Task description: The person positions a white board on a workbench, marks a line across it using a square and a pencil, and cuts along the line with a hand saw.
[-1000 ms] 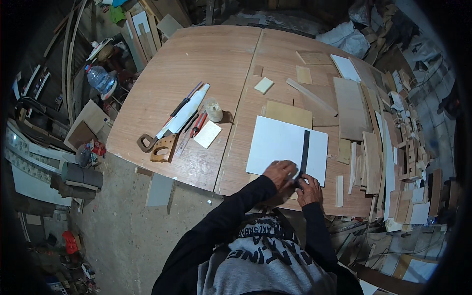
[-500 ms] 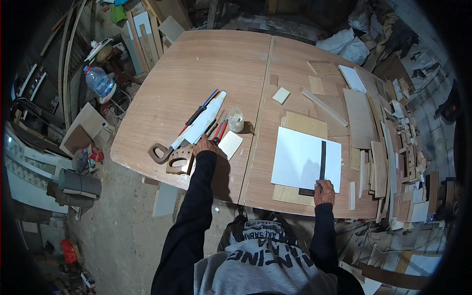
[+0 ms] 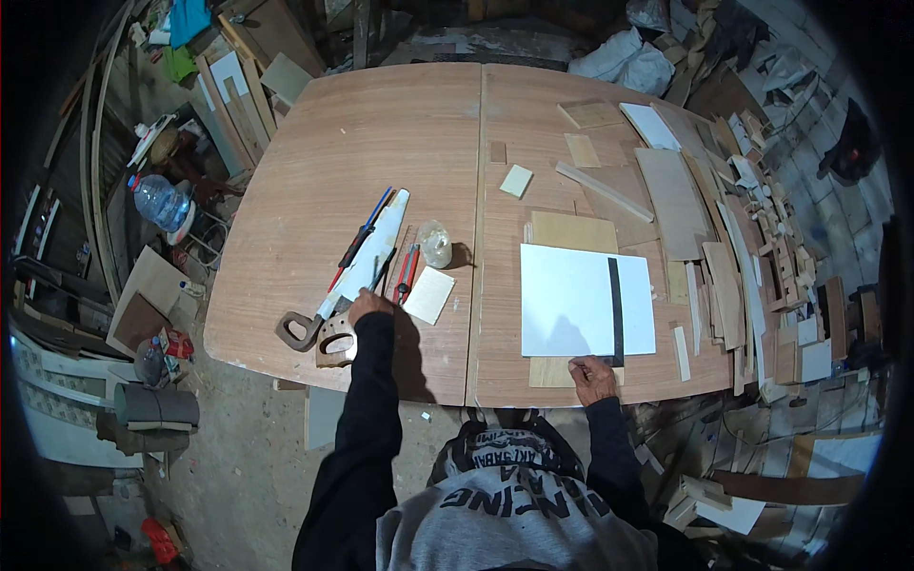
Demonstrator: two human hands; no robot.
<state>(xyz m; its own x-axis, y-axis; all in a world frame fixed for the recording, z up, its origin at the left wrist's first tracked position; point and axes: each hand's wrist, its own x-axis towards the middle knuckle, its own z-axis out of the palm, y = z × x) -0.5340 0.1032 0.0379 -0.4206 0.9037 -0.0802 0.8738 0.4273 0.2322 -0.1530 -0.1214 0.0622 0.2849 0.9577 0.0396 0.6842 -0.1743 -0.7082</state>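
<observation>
My left hand (image 3: 369, 306) is closed at the saw handles, with a dark pen-like stick (image 3: 383, 270) rising from its fingers. Beside it lie a hand saw with a pale blade (image 3: 385, 238) and brown handle (image 3: 298, 330), and a second saw's wooden handle (image 3: 336, 343). A blue and red slim tool (image 3: 363, 238) rests along the blade. Red-handled pliers or a similar tool (image 3: 407, 273) lie to the right. On a white board (image 3: 566, 295), a try square's dark blade (image 3: 616, 305) runs front to back. My right hand (image 3: 594, 380) grips its stock at the board's near edge.
A clear jar (image 3: 435, 245) and a cream block (image 3: 429, 296) stand near the tools. Under the white board are thin plywood pieces (image 3: 576, 231). Wood strips and panels (image 3: 671, 200) crowd the table's right side. The table (image 3: 400, 124) has a seam down its middle.
The whole view has shifted. My right hand has moved left along the square's stock, from right of the blade to left of it. A dark stick now rises from my left hand.
</observation>
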